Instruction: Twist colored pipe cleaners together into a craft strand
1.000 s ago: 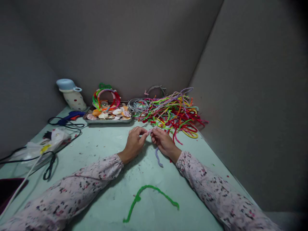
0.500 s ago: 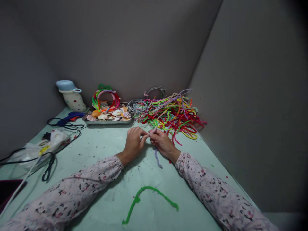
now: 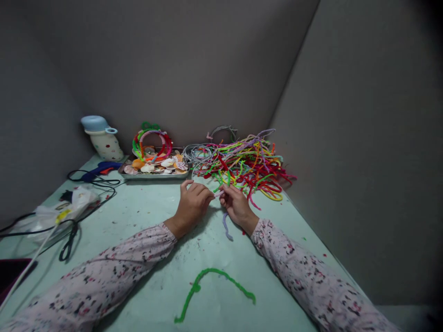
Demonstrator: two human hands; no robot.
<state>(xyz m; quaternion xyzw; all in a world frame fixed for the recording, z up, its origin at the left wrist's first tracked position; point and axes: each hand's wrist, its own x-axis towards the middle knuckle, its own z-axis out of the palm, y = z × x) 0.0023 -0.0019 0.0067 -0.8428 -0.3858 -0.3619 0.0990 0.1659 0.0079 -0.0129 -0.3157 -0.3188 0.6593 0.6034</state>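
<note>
Over the middle of the table, a lilac pipe cleaner (image 3: 226, 227) hangs down beneath my right hand (image 3: 237, 206), whose thumb and fingers pinch its upper part. My left hand (image 3: 194, 203) is closed too, its fingertips pinching the pale end of the strand just left of the right fingertips. A short pale stretch shows in the small gap between the hands; the rest is hidden by my fingers. Closer to me, a bent green pipe cleaner (image 3: 216, 271) lies on the table in an arch with a small knot on its left side.
Behind my hands stand a metal tray (image 3: 155, 176) of shells with colourful fuzzy hoops (image 3: 152, 144), a coil of grey wire (image 3: 199, 153) and a pile of pipe cleaners (image 3: 256, 161). At left are a bottle (image 3: 104, 140), black cables (image 3: 69, 240) and a plastic bag (image 3: 79, 203).
My left hand has turned, its knuckles now more on top and index finger raised. The lilac end that stuck up above my right fingers now lies between both hands.
</note>
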